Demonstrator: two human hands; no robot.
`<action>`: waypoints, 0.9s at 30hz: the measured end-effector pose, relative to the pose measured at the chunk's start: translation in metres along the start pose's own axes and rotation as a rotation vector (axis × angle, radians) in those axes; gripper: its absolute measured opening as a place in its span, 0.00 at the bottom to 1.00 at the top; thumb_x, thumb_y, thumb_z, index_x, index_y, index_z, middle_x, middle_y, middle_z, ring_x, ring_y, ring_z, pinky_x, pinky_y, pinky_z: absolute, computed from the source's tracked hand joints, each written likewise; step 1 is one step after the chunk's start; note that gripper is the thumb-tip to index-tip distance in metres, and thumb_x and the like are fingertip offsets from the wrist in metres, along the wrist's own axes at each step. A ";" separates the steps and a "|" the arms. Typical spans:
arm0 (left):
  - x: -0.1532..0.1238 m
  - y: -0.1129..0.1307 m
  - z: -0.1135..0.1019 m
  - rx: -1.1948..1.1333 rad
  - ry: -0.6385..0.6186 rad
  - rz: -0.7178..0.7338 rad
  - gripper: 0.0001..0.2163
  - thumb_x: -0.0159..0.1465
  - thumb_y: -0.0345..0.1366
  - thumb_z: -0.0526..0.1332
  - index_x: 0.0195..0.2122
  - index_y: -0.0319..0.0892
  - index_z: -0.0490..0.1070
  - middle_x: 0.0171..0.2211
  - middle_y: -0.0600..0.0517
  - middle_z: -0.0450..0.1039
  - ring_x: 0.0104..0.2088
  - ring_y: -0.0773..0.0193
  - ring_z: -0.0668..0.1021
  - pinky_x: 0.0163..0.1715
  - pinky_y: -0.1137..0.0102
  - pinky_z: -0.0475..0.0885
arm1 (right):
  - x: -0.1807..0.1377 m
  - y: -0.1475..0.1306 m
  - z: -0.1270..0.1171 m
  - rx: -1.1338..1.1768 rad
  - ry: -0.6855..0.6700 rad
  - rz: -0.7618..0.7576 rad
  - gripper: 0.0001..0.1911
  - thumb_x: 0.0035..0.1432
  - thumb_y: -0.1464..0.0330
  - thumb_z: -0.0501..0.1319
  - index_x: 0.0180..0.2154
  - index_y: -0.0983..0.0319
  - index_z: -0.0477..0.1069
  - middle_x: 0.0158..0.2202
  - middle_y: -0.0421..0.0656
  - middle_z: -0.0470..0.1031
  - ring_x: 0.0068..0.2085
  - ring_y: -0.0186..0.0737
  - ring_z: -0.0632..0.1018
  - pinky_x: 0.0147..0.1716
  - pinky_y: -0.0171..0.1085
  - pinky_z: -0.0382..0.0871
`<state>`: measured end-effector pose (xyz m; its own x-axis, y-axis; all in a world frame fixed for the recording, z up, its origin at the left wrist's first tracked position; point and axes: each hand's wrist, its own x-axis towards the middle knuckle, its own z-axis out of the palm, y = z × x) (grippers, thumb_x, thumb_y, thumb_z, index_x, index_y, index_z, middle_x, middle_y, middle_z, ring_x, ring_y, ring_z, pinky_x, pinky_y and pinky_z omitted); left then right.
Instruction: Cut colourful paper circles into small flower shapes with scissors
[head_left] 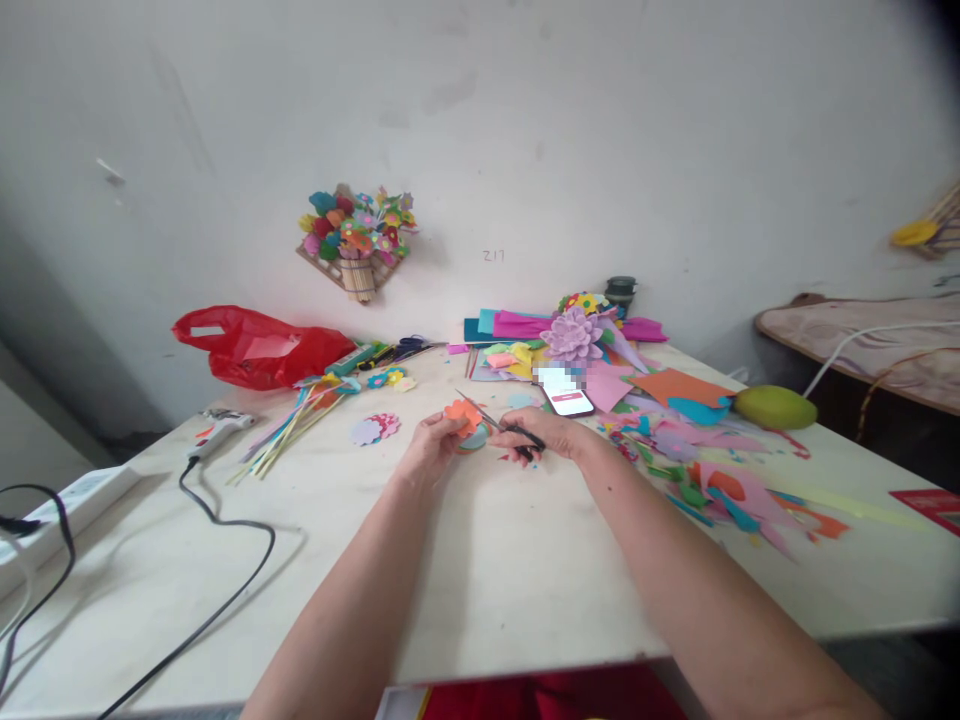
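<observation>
Behind the bench's (517,580) front edge, the left hand (435,440) pinches one flat orange scalloped flower (459,412); the right hand (553,430) grips one pair of black-handled metal scissors (492,422).

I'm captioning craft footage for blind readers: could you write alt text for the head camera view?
A person's left hand holds an orange flower-shaped cutout and the right hand holds scissors close to it, over a pale table. Coloured scraps lie to the right, a lit phone just beyond the right hand, and a red plastic bag at the back left.
</observation>
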<state>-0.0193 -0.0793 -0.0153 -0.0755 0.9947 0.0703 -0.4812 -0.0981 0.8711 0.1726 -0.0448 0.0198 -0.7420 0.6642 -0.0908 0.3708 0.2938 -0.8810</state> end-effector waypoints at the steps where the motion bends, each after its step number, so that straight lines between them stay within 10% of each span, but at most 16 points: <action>1: 0.000 0.000 0.000 0.004 0.003 0.000 0.08 0.42 0.27 0.67 0.25 0.34 0.75 0.26 0.48 0.76 0.24 0.68 0.75 0.29 0.74 0.70 | 0.000 0.000 0.000 0.004 0.001 0.002 0.15 0.52 0.58 0.61 0.26 0.65 0.65 0.21 0.40 0.72 0.19 0.29 0.70 0.13 0.26 0.57; 27: 0.002 -0.002 0.002 -0.017 0.072 0.012 0.07 0.43 0.25 0.65 0.25 0.35 0.73 0.28 0.48 0.76 0.29 0.66 0.77 0.34 0.72 0.72 | 0.007 0.007 0.004 0.005 0.060 -0.014 0.19 0.51 0.53 0.61 0.28 0.65 0.66 0.18 0.39 0.69 0.17 0.29 0.69 0.15 0.28 0.57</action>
<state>-0.0169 -0.0770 -0.0161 -0.1438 0.9886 0.0454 -0.4947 -0.1116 0.8619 0.1676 -0.0406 0.0106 -0.7123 0.7000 -0.0511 0.3579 0.2996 -0.8844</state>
